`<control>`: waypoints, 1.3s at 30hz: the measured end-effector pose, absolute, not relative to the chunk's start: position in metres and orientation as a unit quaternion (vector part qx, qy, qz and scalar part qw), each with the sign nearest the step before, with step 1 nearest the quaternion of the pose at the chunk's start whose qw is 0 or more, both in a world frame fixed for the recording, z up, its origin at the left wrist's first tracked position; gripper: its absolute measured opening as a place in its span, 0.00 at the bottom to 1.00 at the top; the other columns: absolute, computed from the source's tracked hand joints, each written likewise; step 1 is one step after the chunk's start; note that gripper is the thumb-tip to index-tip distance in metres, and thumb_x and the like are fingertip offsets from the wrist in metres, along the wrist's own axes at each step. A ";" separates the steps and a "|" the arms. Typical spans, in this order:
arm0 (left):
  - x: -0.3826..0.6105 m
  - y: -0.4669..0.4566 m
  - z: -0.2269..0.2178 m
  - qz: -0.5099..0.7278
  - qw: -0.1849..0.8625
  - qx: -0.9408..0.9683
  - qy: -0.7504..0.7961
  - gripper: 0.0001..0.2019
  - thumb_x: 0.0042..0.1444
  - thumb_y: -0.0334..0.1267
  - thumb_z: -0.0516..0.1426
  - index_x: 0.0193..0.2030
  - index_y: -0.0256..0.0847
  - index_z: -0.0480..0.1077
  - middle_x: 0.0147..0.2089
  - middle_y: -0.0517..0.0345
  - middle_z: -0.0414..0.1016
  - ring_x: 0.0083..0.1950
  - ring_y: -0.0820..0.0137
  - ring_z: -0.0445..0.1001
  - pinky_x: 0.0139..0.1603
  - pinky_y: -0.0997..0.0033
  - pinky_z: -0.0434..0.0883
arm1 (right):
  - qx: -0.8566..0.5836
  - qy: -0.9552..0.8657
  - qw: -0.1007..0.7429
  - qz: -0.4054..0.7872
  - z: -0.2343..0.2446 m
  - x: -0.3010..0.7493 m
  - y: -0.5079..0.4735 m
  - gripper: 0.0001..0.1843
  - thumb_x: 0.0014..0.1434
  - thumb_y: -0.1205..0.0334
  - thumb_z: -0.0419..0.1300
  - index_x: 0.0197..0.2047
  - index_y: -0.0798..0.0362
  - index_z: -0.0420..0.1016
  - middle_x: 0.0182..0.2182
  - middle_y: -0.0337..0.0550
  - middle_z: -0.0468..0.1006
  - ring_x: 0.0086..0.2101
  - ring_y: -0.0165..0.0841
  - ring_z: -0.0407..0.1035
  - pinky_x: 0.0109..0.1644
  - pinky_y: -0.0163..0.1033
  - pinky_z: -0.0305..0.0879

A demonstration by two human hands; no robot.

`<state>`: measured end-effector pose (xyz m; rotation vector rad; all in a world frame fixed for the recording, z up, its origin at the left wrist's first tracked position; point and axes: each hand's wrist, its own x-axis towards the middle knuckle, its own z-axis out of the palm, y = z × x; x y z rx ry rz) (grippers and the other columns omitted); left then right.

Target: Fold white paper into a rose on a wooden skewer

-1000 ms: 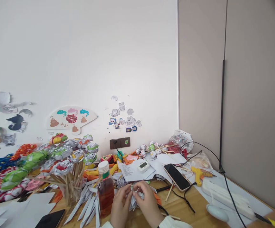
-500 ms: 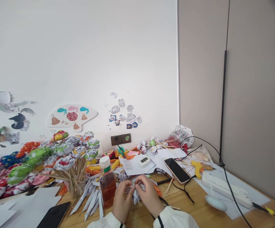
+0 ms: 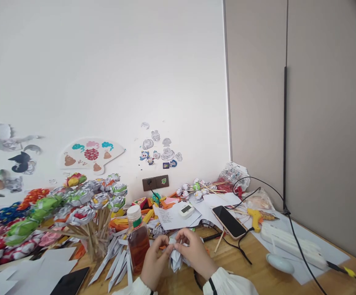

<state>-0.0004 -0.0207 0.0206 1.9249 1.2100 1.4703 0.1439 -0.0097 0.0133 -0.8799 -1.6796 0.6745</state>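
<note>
My left hand (image 3: 153, 263) and my right hand (image 3: 195, 253) meet low in the middle of the view, both pinched on a small folded piece of white printed paper (image 3: 175, 257) held just above the wooden table (image 3: 245, 270). The fingers of both hands are closed around its top. A plastic bottle of amber liquid (image 3: 137, 243) with a white cap stands right beside my left hand. Loose pointed strips of white paper (image 3: 116, 262) lie fanned out on the table in front of that bottle.
A bunch of paper flowers on wooden sticks (image 3: 82, 205) stands at the left in a holder. A phone (image 3: 229, 221), a small white timer (image 3: 187, 210), a yellow glue gun (image 3: 255, 219), a power strip (image 3: 291, 243) and black cables lie at the right. A second dark phone (image 3: 70, 282) lies at bottom left.
Both hands stay pinched on the folded paper and have shifted slightly, working its top. The view has swung a little to the right and down.
</note>
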 end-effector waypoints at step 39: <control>-0.004 -0.009 -0.001 0.422 0.529 0.602 0.423 0.22 0.37 0.58 0.57 0.23 0.37 0.66 0.17 0.64 0.64 0.19 0.75 0.62 0.22 0.75 0.60 | -0.384 -0.757 0.470 0.244 0.008 0.154 -0.007 0.05 0.43 0.70 0.59 0.26 0.52 0.74 0.22 0.35 0.72 0.25 0.29 0.65 0.29 0.30 0.58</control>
